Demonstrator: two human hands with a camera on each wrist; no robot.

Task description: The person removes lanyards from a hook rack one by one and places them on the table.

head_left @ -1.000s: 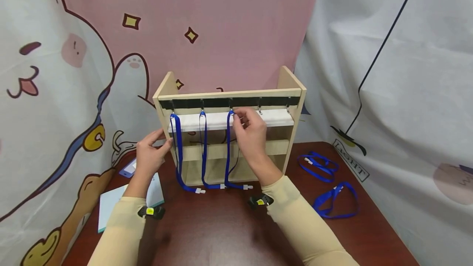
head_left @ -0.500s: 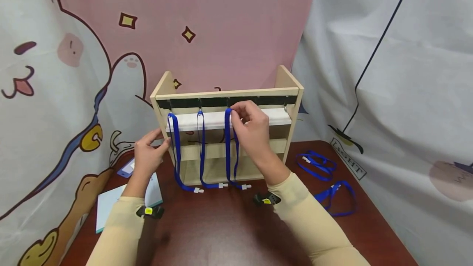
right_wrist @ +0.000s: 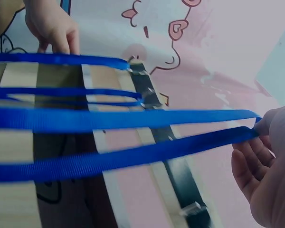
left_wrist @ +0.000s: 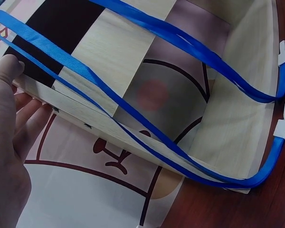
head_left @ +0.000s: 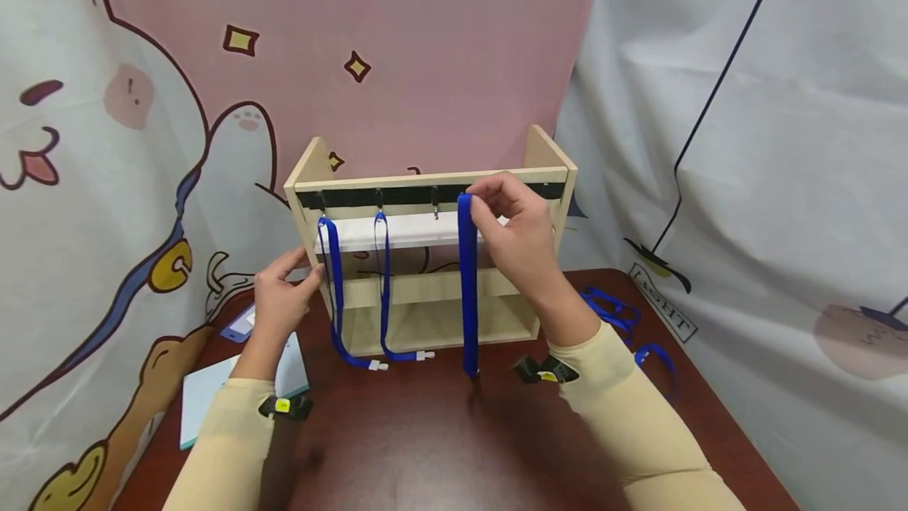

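A flat blue fabric lanyard [head_left: 468, 286] has left its metal hook [head_left: 436, 199], pinched in the right hand [head_left: 521, 233] before the pale wooden rack [head_left: 426, 287] the left hand [head_left: 281, 300] grips; a slackening pinch could drop it

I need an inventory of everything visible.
Table: 1, maroon, underneath
Rack: 1, pale wood, on table
Strip: 1, black, rack front
Hooks: 4+, silver, along strip
Panel: 1, white, below strip
Hung lanyards: 2, blue, left hooks
Held lanyard: 1, blue, before rack
Loose lanyards: 2, blue, table right
Flat items: 2, white and blue, table left
Backdrop: count unclear, pink, white, behind
Sleeves: 2, cream, foreground
Wrist devices: 2, black, beside sleeves
Left hand: 1, gripping rack
Right hand: 1, pinching held lanyard
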